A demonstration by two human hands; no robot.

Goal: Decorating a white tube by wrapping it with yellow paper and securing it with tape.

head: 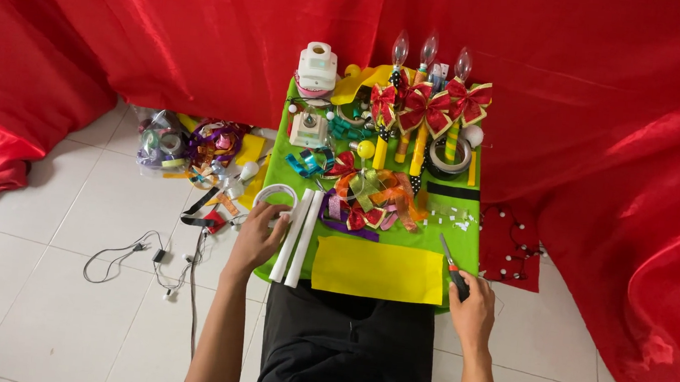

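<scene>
Scissors [451,268] within right-hand fingers [462,296]

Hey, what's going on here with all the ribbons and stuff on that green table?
A person sits at a small green table against red drapery. Their left hand rests on white rolled tubes beside a tape roll. Their right hand grips scissors at the table's right edge. A yellow sheet lies flat between the hands. Behind it sit loose ribbons and three bow-trimmed candle lamps.
</scene>
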